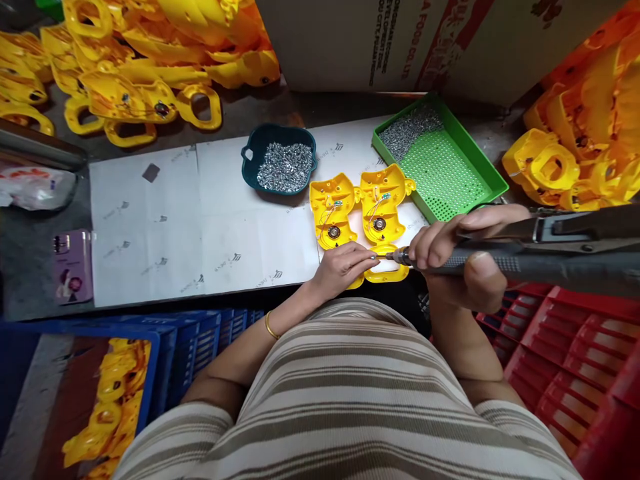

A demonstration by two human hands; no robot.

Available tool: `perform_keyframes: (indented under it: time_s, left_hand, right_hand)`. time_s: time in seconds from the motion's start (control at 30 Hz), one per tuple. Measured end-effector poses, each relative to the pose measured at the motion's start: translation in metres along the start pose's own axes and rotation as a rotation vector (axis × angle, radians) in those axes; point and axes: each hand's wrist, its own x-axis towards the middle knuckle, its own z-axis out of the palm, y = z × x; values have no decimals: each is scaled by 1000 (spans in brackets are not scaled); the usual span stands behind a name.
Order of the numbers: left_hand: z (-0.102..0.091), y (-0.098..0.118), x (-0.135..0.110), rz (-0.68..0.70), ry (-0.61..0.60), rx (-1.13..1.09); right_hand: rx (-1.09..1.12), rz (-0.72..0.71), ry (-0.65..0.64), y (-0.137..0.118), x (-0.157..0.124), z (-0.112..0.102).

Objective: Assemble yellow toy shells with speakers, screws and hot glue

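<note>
- The worktable, under its white sheet, carries everything; the flat cover looks smooth, so light parts could slide on it.
- The green tray sits over the sheet's far right corner, with small metal pieces heaped at its far end.
- Two yellow shells, a left shell and a right shell, lie side by side, hollow faces up, by the near right corner, handle loops towards the near edge. They look like thin moulded plastic: light, fairly stiff, a little slick. Best held by the outer rim or by the handle.
- The electric screwdriver is probably the heaviest thing here. The right hand is wrapped around its dark barrel, the sound place for it.
- The teal bowl, near the far edge, holds more bright metal pieces, small and likely slippery, so a fingertip pinch suits them.
- The left hand gathers its fingertips at the tip of the bit, above the handles; whether they pinch a screw there, I cannot tell.
- The thin wires inside the shells look the most fragile; keep fingers off them.
</note>
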Motion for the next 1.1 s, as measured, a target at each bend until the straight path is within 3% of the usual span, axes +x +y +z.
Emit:
perform_keyframes:
  time_s: [0.2, 0.4, 0.6, 0.73, 0.87, 0.97, 1.1]
  left_hand:
    - [1, 0, 1, -17, -20, -14]
    - [1, 0, 0, -34, -77, -20]
    - [2, 2, 0, -39, -149, -5]
    - [1, 1, 1, -23, -103, 61]
    - [-2, 2, 4, -19, -35, 267]
    - [-2, 6, 6, 68, -111, 421]
    - [3, 14, 6, 111, -305, 494]
  right_hand:
    - [8, 24, -4, 4, -1, 3]
    - [-5, 61, 86, 1, -2, 16]
    - [-55, 131, 2, 1, -5, 12]
    - [-87, 143, -61, -3, -2, 8]
    - [-149, 26, 34, 0, 7, 3]
    - [-227, -51, 132, 12, 14, -4]
    - [-275, -100, 150, 33, 19, -15]
